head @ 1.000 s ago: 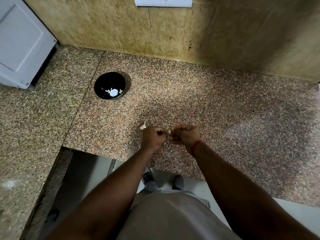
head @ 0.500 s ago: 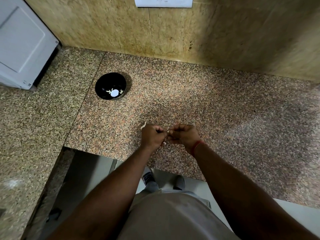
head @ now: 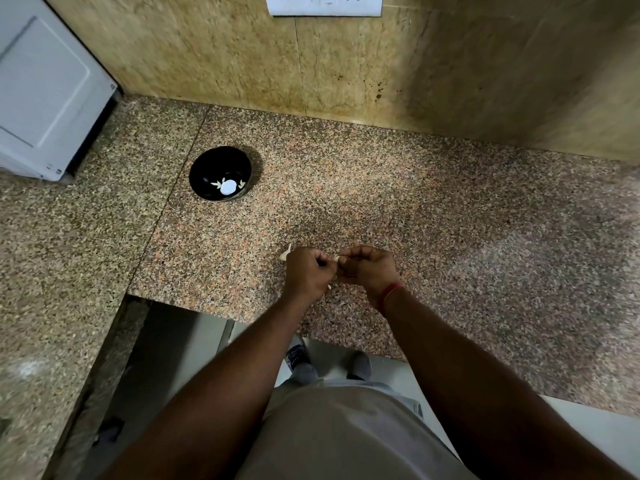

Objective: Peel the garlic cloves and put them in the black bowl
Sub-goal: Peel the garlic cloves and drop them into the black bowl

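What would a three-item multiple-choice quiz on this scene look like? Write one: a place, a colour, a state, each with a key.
1. Where does the bowl stand from the hands?
A. Farther back and left
B. Right of them
C. Between them

2. What colour is the band on the right wrist?
A. Blue
B. Red
C. Green

3. How is the clove held?
A. It lies loose on the counter
B. One flat palm carries it
C. Both hands pinch it

Key: 1 A, the bowl sits on the counter toward the wall, left of the hands. 2 B, a red thread circles that wrist. 3 C, the left hand and right hand meet fingertip to fingertip on it.
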